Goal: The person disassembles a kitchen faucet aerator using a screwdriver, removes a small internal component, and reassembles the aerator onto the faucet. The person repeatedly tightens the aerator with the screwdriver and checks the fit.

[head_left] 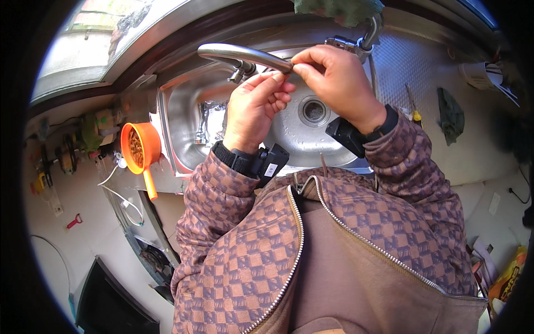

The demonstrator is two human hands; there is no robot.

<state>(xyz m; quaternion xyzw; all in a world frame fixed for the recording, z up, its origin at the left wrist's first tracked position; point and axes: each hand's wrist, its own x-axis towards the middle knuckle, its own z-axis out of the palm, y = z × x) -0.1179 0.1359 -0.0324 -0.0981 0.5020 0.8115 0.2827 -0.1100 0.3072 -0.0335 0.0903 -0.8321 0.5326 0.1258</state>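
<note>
A curved steel faucet spout (239, 53) arches over the double-bowl sink (186, 92). Its end lies between my two hands. My left hand (257, 103) is closed at the underside of that end, thumb and fingertips pinched together and the other fingers curled. From the right, my right hand (338, 80) pinches the same end between thumb and forefinger. Whether some small part sits between the fingertips is too hidden to tell. Below the hands, the round drain strainer (314, 111) shows in the right bowl, with water drops around it.
An orange handled pot (146, 149) with brown contents stands left of the sink. A second tap (364, 44) rises behind it, near a green cloth (339, 10). On the right drainboard lie a yellow-handled screwdriver (415, 111), a dark cloth (449, 116) and a white container (479, 77).
</note>
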